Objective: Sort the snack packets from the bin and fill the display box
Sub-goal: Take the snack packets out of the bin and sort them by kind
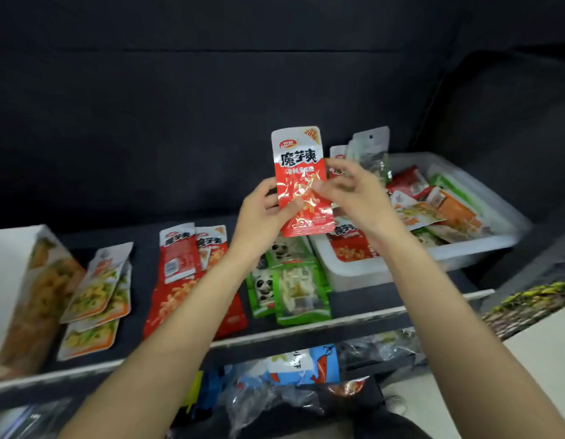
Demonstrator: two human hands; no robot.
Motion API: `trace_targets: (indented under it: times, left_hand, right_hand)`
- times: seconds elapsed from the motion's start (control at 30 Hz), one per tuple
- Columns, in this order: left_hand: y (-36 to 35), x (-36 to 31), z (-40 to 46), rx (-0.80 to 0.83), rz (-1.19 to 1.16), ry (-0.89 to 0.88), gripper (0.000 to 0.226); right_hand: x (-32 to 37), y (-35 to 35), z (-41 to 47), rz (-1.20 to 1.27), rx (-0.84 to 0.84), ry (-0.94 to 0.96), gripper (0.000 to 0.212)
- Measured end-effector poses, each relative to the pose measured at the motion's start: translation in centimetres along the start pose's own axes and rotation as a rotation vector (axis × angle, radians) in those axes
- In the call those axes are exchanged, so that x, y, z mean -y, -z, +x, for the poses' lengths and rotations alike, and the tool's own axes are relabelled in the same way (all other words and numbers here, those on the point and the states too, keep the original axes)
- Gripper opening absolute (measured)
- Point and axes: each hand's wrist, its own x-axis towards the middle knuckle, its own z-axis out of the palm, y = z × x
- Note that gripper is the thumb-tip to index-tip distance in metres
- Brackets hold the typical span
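A red and white snack packet [298,160] stands upright in the air above the table's middle. My left hand [262,213] pinches its lower left edge and my right hand [354,191] holds its right side. Behind my right hand sits a white bin [465,248] with several mixed packets, some leaning upright at its back. On the dark table lie sorted piles: orange and yellow packets [97,296], red packets [183,274] and green panda packets [290,286]. The display box [18,286] stands at the far left.
The table's pale front edge [306,331] runs across the view. Below it lies a heap of plastic bags and a blue package [300,365]. A patterned surface [528,305] is at the right. A dark fabric wall backs the table.
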Motion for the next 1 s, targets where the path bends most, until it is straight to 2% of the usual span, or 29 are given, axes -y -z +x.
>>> trace_targets:
  times: [0.1,0.2,0.3,0.37,0.47,0.57,0.63,0.73,0.8,0.9,0.97,1.0]
  left_hand:
    - [4.1,1.0,-2.5,-0.105,0.160,0.015,0.031]
    - [8.5,2.1,-4.4,-0.207,0.473,0.034,0.035]
    - [12.3,3.5,-6.3,-0.207,0.795,0.065,0.047]
    - [13.9,4.3,-7.5,-0.151,0.916,0.062,0.055]
    - [15.2,5.1,-8.8,-0.033,1.186,0.132,0.058]
    - [15.5,5.5,-9.6,0.027,1.336,0.130,0.058]
    - [15.3,5.5,-9.9,0.035,1.334,0.116,0.058]
    - [15.0,5.2,-9.7,0.031,1.395,0.126,0.057]
    - [14.6,5.1,-9.3,-0.006,1.467,0.094,0.054]
    - [13.2,5.2,-8.4,-0.058,1.490,0.015,0.047]
    - [12.2,5.6,-7.7,-0.037,1.469,0.016,0.046]
    - [11.9,5.9,-7.4,-0.017,1.456,0.039,0.047]
  right_hand:
    - [-0.7,-5.4,-1.6,-0.107,0.070,0.024,0.044]
    - [-2.0,-10.0,-1.8,-0.112,0.130,-0.054,0.044]
    - [-3.5,-14.0,-1.7,-0.101,0.173,-0.134,0.045]
    - [-4.3,-16.0,-2.2,-0.251,0.195,-0.112,0.041]
    - [-4.8,-17.6,-3.8,-0.730,0.217,0.043,0.033]
    - [-4.4,-17.8,-5.3,-1.050,0.243,0.159,0.041]
    - [-3.6,-16.6,-5.8,-1.080,0.207,0.249,0.039]
    - [-2.1,-13.2,-5.8,-0.964,0.085,0.456,0.029]
    - [-1.3,-10.0,-5.3,-0.886,-0.007,0.509,0.023]
    - [-1.4,-4.6,-3.1,-0.827,-0.065,0.374,0.018]
    - [-1.9,-1.3,-1.1,-0.891,-0.068,0.113,0.022]
    - [-2.2,0.1,-0.2,-0.992,-0.036,-0.042,0.030]
